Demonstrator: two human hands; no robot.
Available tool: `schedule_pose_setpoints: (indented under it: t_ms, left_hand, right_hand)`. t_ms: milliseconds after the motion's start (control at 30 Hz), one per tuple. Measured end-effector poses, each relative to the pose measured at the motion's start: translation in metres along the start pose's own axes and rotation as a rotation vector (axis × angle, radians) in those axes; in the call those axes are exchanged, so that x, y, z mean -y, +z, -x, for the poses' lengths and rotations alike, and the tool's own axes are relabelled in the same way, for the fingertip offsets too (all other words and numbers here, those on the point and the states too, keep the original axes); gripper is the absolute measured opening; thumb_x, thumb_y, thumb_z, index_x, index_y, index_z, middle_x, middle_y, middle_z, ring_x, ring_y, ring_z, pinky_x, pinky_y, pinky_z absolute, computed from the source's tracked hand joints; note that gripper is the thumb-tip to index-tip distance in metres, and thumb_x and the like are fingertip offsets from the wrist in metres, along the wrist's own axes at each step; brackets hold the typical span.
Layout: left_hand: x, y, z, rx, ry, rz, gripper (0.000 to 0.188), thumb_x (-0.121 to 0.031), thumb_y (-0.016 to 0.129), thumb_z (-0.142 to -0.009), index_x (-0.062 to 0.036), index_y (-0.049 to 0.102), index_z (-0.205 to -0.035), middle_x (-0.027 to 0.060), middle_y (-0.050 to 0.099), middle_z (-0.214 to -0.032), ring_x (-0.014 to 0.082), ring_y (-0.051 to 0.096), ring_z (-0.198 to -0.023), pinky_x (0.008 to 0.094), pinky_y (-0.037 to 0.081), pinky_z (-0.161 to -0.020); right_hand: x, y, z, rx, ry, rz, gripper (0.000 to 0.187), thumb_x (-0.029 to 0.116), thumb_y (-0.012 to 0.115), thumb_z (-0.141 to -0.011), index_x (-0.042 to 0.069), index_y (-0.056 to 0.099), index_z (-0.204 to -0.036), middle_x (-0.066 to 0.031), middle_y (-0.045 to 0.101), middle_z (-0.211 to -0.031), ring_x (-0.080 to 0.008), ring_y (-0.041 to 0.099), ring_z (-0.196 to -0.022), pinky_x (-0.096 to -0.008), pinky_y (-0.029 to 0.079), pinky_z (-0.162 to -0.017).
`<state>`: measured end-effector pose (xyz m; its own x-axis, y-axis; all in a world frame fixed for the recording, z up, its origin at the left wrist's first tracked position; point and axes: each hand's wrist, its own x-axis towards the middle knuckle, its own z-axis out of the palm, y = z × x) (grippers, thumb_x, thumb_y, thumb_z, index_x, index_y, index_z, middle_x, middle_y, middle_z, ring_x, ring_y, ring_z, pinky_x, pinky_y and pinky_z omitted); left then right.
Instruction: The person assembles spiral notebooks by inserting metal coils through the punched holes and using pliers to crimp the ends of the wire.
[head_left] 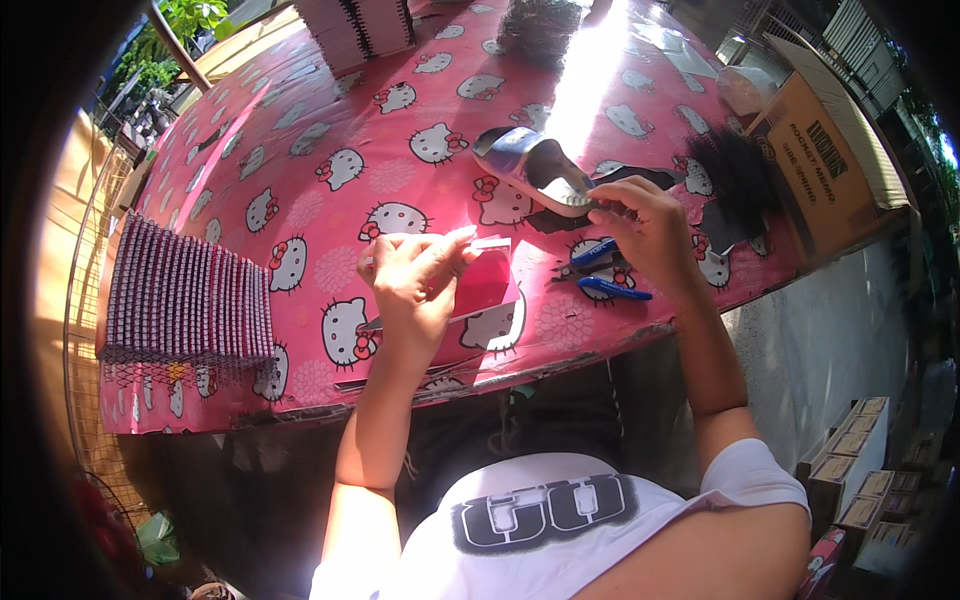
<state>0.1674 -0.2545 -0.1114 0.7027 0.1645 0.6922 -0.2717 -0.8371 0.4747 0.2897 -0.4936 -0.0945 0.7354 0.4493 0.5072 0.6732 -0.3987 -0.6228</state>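
Note:
My left hand (415,275) is closed, thumb and fingers pinching a thin, glossy see-through sheet (485,280) with a white strip along its top edge. The pink table cover shows through that sheet. My right hand (645,225) has its fingers pinched together at the near end of a blue-and-white open-topped container (530,165), which lies tilted on the table. Whatever sits between those fingertips is too small to tell. Just below my right hand lie pliers with blue handles (605,280). Dark flat scraps (560,220) lie under and beside the container.
A pink cat-print cover (390,180) spreads over the table. White-and-dark wire binding strips (190,290) lie in rows at left. Black wire pieces (735,180) are heaped by a cardboard box (825,150) at right. Wire-bound notebooks (355,30) and a dark pile (540,28) stand far back.

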Motion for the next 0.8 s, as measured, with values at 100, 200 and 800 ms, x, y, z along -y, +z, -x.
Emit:
schedule_pose_setpoints:
  t_ms: [100, 200, 800]
  left_hand:
    - [0.0, -0.005, -0.001, 0.025, 0.013, 0.016, 0.019, -0.004, 0.076, -0.071, -0.0082, 0.074, -0.09, 0.0007, 0.068, -0.08, 0.0187, 0.054, -0.082, 0.0318, 0.042, -0.077]
    - [-0.002, -0.004, 0.001, 0.029, -0.013, 0.05, 0.015, -0.007, 0.077, -0.074, -0.0064, 0.073, -0.089, 0.003, 0.067, -0.081, 0.02, 0.055, -0.083, 0.0324, 0.046, -0.075]
    - [-0.002, -0.007, 0.003, -0.001, -0.001, 0.027, 0.02, -0.007, 0.077, -0.074, -0.0058, 0.073, -0.094, 0.0048, 0.068, -0.086, 0.0192, 0.057, -0.082, 0.032, 0.046, -0.074]
  right_hand:
    - [0.027, 0.033, 0.007, 0.034, -0.228, -0.204, 0.023, 0.006, 0.077, -0.076, 0.004, 0.071, -0.098, -0.0085, 0.065, -0.087, -0.018, 0.063, -0.069, -0.0278, 0.05, -0.061]
    - [0.03, 0.038, 0.007, 0.025, -0.235, -0.193, 0.022, 0.004, 0.077, -0.075, 0.004, 0.071, -0.096, -0.0079, 0.064, -0.086, -0.0171, 0.063, -0.069, -0.0276, 0.049, -0.06]
    - [0.048, 0.043, -0.006, 0.231, -0.166, -0.107, 0.012, 0.016, 0.065, -0.087, 0.006, 0.062, -0.093, -0.0092, 0.062, -0.081, -0.0263, 0.062, -0.073, -0.0362, 0.048, -0.062]
